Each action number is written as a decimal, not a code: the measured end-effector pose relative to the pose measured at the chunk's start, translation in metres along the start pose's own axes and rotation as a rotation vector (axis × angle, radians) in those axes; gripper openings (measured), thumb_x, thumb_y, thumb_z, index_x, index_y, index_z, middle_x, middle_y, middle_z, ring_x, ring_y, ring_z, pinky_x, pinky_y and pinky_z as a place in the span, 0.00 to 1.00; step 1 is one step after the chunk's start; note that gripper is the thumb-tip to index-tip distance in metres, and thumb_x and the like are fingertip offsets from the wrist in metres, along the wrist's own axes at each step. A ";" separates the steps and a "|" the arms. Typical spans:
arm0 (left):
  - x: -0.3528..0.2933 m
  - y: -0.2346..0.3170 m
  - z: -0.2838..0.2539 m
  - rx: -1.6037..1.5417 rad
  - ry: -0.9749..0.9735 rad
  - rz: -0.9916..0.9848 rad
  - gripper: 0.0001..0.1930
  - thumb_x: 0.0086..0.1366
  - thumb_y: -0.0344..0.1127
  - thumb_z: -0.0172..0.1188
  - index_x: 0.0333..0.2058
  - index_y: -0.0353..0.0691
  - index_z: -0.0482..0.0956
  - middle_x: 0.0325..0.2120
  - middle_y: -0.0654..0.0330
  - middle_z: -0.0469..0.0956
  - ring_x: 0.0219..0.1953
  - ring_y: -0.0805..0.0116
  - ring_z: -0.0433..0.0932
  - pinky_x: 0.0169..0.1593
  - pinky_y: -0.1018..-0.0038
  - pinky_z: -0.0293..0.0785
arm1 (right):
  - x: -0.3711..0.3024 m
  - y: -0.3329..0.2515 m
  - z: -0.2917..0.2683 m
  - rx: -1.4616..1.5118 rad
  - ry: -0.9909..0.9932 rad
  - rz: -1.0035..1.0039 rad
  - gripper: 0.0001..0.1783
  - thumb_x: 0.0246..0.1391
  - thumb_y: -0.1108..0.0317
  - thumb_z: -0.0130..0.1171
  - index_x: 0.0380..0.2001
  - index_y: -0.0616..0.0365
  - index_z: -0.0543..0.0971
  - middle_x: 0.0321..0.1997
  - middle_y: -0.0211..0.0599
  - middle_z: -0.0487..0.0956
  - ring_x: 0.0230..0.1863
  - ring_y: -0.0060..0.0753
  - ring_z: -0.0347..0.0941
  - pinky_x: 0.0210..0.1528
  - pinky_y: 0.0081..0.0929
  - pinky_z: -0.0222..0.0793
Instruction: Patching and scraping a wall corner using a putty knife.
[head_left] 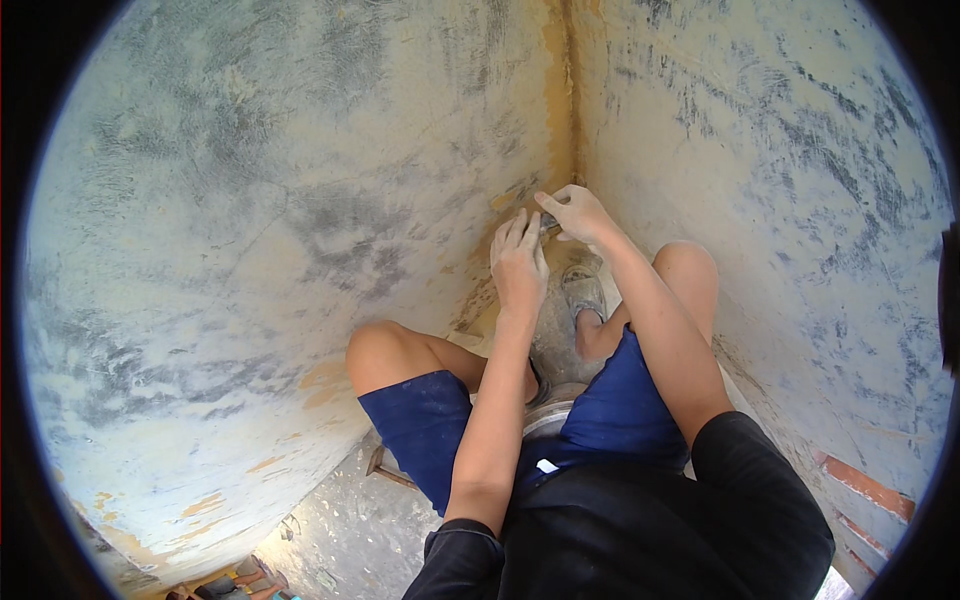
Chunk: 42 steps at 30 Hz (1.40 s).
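Observation:
My left hand [518,262] is raised in front of the wall corner, its fingers stretched out and lying close together. Beside its fingertips is a small dark grey thing [547,222], mostly hidden between the hands; its kind does not show clearly. My right hand [580,214] is closed around this thing, with thumb and bent fingers. Pale dust coats the fingers of both hands. Just past them, the left wall [330,200] meets the right wall [720,170] along a yellow-brown seam [573,90].
Both walls carry patchy pale coating with dark smears. My knees [385,355] are spread, and a dusty shoe [583,290] stands near the corner. Below me is a round pale rim [550,412]. Bare red brick [868,485] shows at lower right; part of another person [225,587] appears at lower left.

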<state>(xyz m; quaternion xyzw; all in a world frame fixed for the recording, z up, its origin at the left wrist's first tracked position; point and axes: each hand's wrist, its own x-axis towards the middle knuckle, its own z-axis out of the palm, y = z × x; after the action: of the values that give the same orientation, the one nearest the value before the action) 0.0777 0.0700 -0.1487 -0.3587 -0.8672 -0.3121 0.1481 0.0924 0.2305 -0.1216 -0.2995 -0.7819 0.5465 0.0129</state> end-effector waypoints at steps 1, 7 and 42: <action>0.000 0.002 0.000 0.000 0.001 0.005 0.19 0.65 0.26 0.60 0.54 0.36 0.82 0.56 0.47 0.80 0.58 0.46 0.75 0.62 0.55 0.72 | 0.006 0.010 -0.001 0.255 -0.103 0.050 0.21 0.63 0.58 0.64 0.33 0.72 0.82 0.34 0.59 0.84 0.37 0.56 0.81 0.46 0.44 0.75; 0.005 0.004 -0.013 0.073 -0.305 0.110 0.24 0.63 0.32 0.64 0.59 0.36 0.79 0.60 0.47 0.76 0.60 0.46 0.75 0.62 0.54 0.71 | 0.034 0.053 0.023 0.611 0.016 0.166 0.10 0.43 0.81 0.75 0.30 0.72 0.83 0.35 0.49 0.84 0.35 0.41 0.80 0.42 0.38 0.75; 0.039 -0.024 -0.067 1.585 -0.881 0.850 0.32 0.71 0.52 0.50 0.71 0.49 0.67 0.79 0.63 0.41 0.80 0.60 0.30 0.78 0.53 0.17 | 0.022 0.025 0.074 0.320 0.425 0.319 0.09 0.45 0.72 0.67 0.31 0.64 0.89 0.29 0.47 0.87 0.31 0.40 0.83 0.40 0.33 0.77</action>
<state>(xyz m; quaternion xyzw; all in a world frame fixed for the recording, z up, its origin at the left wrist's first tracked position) 0.0353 0.0345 -0.0894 -0.5201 -0.6022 0.5958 0.1093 0.0600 0.1837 -0.1793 -0.5201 -0.6090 0.5829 0.1371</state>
